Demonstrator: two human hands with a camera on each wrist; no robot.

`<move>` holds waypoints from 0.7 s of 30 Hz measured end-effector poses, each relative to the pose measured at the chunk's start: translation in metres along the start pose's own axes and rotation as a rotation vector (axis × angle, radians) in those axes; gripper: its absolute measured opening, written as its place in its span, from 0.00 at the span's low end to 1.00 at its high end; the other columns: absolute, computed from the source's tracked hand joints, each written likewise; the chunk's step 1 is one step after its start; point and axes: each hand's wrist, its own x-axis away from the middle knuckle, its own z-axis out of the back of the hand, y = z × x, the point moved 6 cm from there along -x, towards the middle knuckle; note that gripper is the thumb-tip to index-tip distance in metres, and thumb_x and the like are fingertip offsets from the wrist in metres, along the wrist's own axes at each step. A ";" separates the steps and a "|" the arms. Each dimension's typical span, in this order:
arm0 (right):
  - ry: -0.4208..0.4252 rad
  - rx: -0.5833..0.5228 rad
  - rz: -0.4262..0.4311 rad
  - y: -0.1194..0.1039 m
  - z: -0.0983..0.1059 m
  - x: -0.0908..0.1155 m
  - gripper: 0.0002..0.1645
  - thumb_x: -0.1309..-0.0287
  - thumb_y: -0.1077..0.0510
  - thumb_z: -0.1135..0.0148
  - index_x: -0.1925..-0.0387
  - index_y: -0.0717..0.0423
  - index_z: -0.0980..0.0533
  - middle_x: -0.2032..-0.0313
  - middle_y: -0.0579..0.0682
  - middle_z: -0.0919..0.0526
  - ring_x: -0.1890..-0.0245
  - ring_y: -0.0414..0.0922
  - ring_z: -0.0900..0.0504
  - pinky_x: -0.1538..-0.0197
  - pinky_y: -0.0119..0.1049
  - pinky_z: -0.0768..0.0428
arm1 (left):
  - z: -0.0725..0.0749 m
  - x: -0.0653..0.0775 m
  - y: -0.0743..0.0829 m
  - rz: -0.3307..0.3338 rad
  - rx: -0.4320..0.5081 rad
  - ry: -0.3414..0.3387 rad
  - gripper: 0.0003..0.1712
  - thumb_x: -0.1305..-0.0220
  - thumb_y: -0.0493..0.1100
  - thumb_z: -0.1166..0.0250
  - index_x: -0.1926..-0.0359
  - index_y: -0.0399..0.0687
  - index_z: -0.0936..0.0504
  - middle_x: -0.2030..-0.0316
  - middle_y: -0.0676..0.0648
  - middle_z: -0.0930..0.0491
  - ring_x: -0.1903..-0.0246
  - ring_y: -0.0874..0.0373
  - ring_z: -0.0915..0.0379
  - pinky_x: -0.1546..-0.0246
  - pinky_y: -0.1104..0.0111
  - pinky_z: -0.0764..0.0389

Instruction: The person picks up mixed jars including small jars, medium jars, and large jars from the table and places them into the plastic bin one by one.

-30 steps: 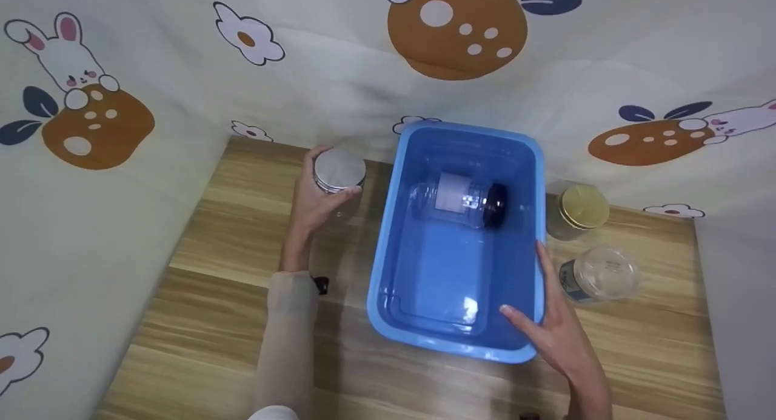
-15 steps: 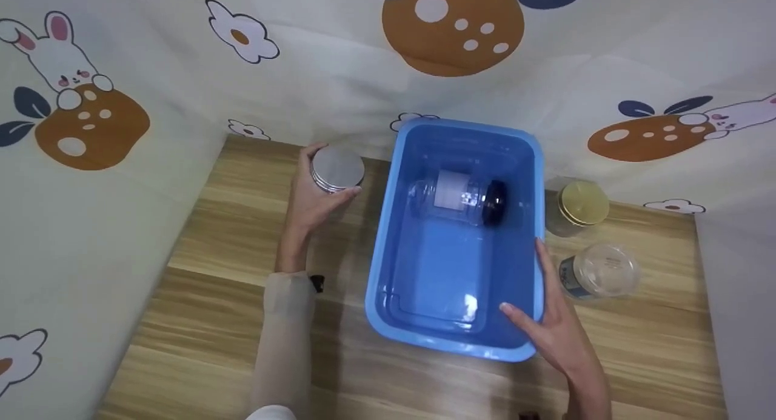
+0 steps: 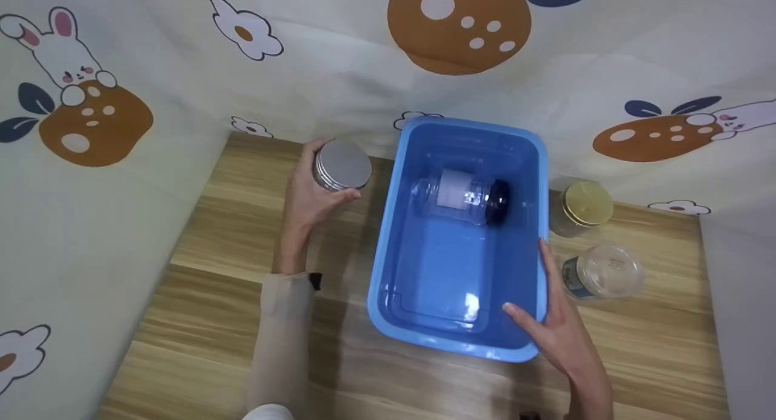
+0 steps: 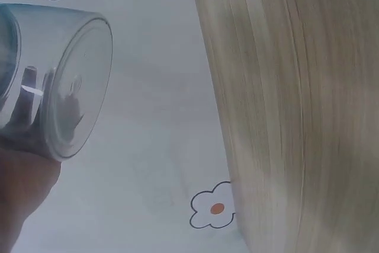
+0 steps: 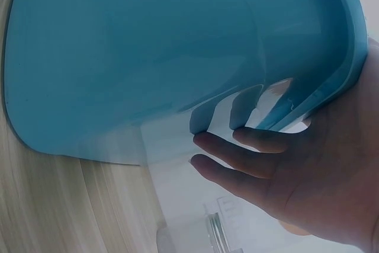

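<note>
My left hand (image 3: 306, 193) grips a clear jar (image 4: 83, 87) with a silver lid (image 3: 344, 163), to the left of a blue plastic tub. In the left wrist view the jar's round base shows, raised off the wooden table. My right hand (image 3: 564, 326) holds the tub's (image 3: 448, 342) right rim near its front corner, thumb inside. The right wrist view shows the other fingers (image 5: 237, 155) against the tub's outer wall. Inside the tub, a clear jar (image 3: 453, 191) with a dark lid lies on its side at the far end.
Right of the tub stand a gold-lidded jar (image 3: 585, 204) and a clear-topped jar (image 3: 609, 271) with a dark label. A patterned curtain (image 3: 339, 93) hangs behind the wooden table (image 3: 212, 238). A small black object (image 3: 315, 280) shows by the left cuff.
My left hand has lifted the silver-lidded jar slightly and tilted it, its lid now showing larger and further up. The right hand and the tub stay put.
</note>
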 end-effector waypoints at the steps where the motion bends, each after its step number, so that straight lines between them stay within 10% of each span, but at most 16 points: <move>1: -0.001 0.002 -0.003 0.000 0.000 0.000 0.63 0.44 0.58 0.29 0.21 0.35 0.61 0.23 0.58 0.55 0.34 0.68 0.37 0.44 0.72 0.33 | 0.001 0.000 0.001 -0.008 -0.026 0.004 0.65 0.73 0.75 0.22 0.33 0.50 0.30 0.41 0.44 0.23 0.44 0.47 0.26 0.46 0.53 0.24; 14: -0.001 -0.040 -0.011 0.002 0.000 0.001 0.63 0.44 0.59 0.29 0.21 0.35 0.60 0.23 0.59 0.54 0.35 0.69 0.36 0.46 0.71 0.30 | 0.007 -0.001 0.016 -0.078 -0.234 0.005 0.62 0.69 0.70 0.20 0.29 0.60 0.30 0.37 0.46 0.24 0.42 0.49 0.26 0.46 0.53 0.22; 21: 0.006 -0.053 0.006 0.002 0.000 0.001 0.63 0.45 0.61 0.29 0.21 0.36 0.60 0.23 0.58 0.55 0.35 0.67 0.36 0.45 0.71 0.31 | 0.010 -0.003 0.040 -0.240 -0.292 0.038 0.63 0.64 0.81 0.31 0.30 0.51 0.29 0.39 0.44 0.22 0.44 0.48 0.22 0.49 0.55 0.19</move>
